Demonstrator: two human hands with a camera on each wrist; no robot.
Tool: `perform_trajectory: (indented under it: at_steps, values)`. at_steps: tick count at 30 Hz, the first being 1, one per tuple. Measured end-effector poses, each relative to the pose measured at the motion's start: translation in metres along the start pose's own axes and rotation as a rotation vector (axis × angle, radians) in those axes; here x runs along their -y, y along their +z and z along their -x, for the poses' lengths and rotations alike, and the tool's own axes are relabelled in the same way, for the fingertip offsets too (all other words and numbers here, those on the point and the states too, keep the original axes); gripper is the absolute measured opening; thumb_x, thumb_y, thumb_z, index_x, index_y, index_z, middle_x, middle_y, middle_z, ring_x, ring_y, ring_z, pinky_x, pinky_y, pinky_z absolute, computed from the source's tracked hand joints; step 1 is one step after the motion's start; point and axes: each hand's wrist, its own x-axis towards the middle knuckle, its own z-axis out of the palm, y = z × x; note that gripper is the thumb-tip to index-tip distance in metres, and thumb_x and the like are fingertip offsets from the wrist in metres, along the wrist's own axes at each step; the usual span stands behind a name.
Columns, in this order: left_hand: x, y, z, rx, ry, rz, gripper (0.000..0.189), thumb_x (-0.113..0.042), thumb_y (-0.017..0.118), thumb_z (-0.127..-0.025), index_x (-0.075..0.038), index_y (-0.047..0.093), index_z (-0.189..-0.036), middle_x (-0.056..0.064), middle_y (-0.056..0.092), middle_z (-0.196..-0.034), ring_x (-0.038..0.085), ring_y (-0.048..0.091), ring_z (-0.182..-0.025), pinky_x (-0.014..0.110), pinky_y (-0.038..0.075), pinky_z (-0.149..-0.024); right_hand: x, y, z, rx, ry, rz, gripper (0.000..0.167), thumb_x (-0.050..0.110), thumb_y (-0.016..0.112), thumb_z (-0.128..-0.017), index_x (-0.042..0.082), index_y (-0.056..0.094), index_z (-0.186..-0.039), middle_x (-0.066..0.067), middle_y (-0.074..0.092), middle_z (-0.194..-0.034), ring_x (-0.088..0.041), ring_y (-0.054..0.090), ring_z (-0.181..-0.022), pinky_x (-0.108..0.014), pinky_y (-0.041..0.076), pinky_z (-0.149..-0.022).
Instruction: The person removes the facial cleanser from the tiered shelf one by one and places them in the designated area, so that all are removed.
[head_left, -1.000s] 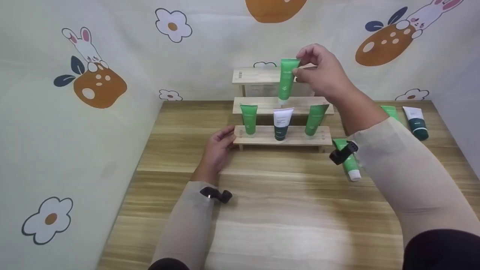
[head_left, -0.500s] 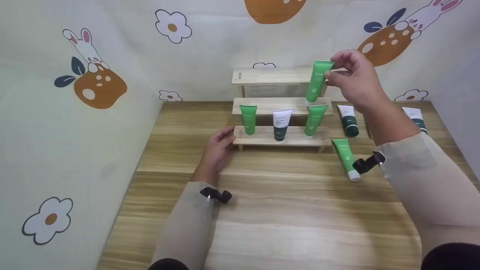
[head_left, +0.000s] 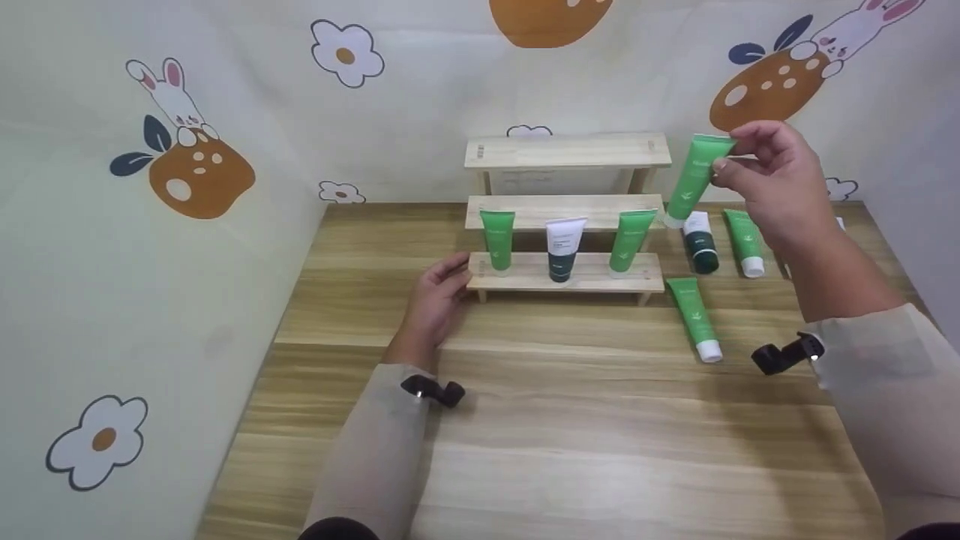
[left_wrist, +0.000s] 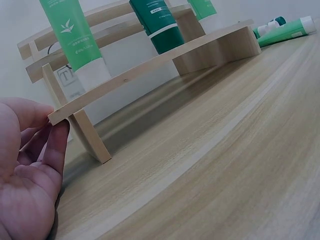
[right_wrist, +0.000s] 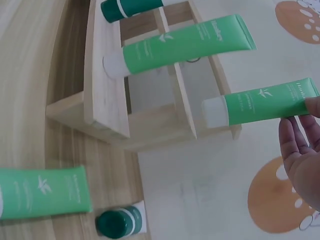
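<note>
Just beyond the right end of the 3-tier wooden stand (head_left: 566,152), 1 green tube (head_left: 692,180) slants cap-down toward it, pinched near its top by the right hand (head_left: 780,184) – the nearer hand – while the left hand (head_left: 437,298) grips the lowest shelf (head_left: 529,271) at its left end.

Three tubes (head_left: 565,247) stand along the front tier (head_left: 529,280) of the rack (head_left: 568,151). More tubes (head_left: 696,319) lie on the counter (head_left: 540,420) to its right. A wall (head_left: 442,105) rises behind.

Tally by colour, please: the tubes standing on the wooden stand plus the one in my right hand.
Green tubes: 3
White-and-dark-green tube: 1
Total: 4
</note>
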Motion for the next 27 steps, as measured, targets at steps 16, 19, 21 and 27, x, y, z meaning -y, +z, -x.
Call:
perform_trajectory:
  at_steps: [16,19,21,27]
  values:
    - [0.003,-0.001,-0.002,-0.004,0.01,0.009,0.042,-0.001,0.066,-0.101,-0.002,0.064,-0.143,0.014,0.067,-0.143,0.017,0.066,-0.123,0.027,0.056,-0.1,-0.04,-0.043,0.027,-0.032,0.035,-0.092,0.037,0.001,0.073,-0.098,0.01,0.06,-0.132,-0.005,0.059,-0.114,-0.017,0.065,-0.103,-0.02,0.063,-0.084]
    - [0.002,0.0,-0.001,-0.004,0.01,0.012,0.042,0.0,0.065,-0.101,-0.002,0.063,-0.143,0.014,0.066,-0.144,0.018,0.066,-0.125,0.028,0.056,-0.101,-0.047,-0.05,0.031,-0.031,0.059,-0.072,0.038,0.005,0.074,-0.099,0.012,0.06,-0.134,-0.004,0.058,-0.114,-0.017,0.064,-0.107,-0.019,0.063,-0.084]
    - [0.002,0.0,-0.001,-0.001,0.011,0.017,0.042,0.0,0.065,-0.102,-0.001,0.063,-0.143,0.015,0.066,-0.144,0.018,0.066,-0.126,0.028,0.056,-0.103,-0.051,-0.055,0.034,-0.029,0.075,-0.059,0.039,0.005,0.074,-0.099,0.013,0.059,-0.135,-0.003,0.057,-0.114,-0.016,0.062,-0.108,-0.019,0.063,-0.084]
    - [0.001,0.0,-0.001,0.009,0.021,0.02,0.041,0.0,0.063,-0.103,-0.001,0.062,-0.144,0.016,0.065,-0.145,0.019,0.065,-0.127,0.03,0.055,-0.106,-0.067,-0.068,0.038,-0.015,0.129,-0.021,0.038,0.005,0.071,-0.102,0.014,0.059,-0.137,0.0,0.055,-0.112,-0.014,0.06,-0.108,-0.017,0.062,-0.085]
